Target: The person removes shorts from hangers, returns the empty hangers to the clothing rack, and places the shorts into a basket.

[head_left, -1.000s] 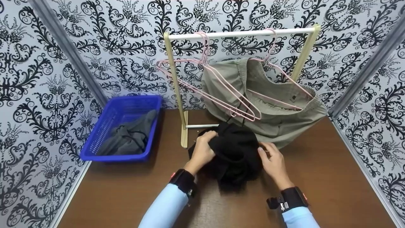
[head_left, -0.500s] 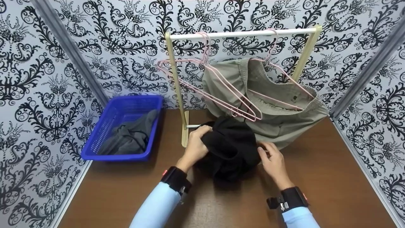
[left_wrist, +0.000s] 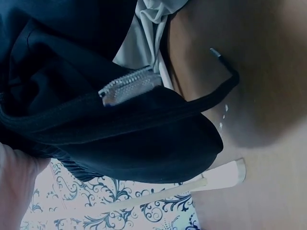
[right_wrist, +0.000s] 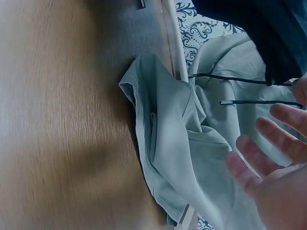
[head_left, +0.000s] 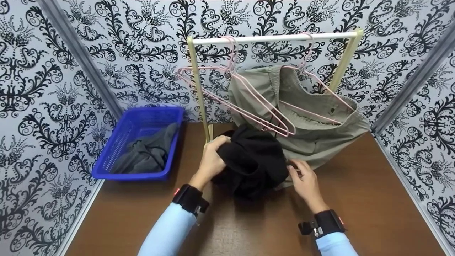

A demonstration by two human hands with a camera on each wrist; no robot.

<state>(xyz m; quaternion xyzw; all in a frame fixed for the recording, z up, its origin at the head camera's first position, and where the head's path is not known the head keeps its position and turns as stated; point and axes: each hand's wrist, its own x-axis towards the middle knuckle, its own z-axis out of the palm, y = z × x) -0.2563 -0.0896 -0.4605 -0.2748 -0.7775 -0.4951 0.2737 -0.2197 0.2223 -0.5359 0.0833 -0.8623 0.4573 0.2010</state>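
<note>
My left hand [head_left: 212, 160] grips the waistband of a bunched pair of black pants [head_left: 254, 160]. In the left wrist view the waistband shows a pale label [left_wrist: 130, 87] and a loose black drawstring [left_wrist: 218, 93] with a metal tip. How long the legs are is hidden in the folds. My right hand [head_left: 304, 181] is beside the right edge of the black pants, its fingers loosely bent. The right wrist view shows these fingers [right_wrist: 264, 165] spread in front of khaki shorts [right_wrist: 168, 134], with nothing seen in their grasp.
Pink hangers [head_left: 231, 73] hang from a white rail [head_left: 270, 38] on a small wooden rack; one carries the khaki shorts. To the left stands a blue basket [head_left: 129, 176] with a grey garment [head_left: 145, 153] in it. Patterned walls enclose the brown table [head_left: 249, 231].
My left hand has moved left and slightly back, carrying the black pants with it. The right hand stays nearly in place; the hangers and khaki shorts look unchanged.
</note>
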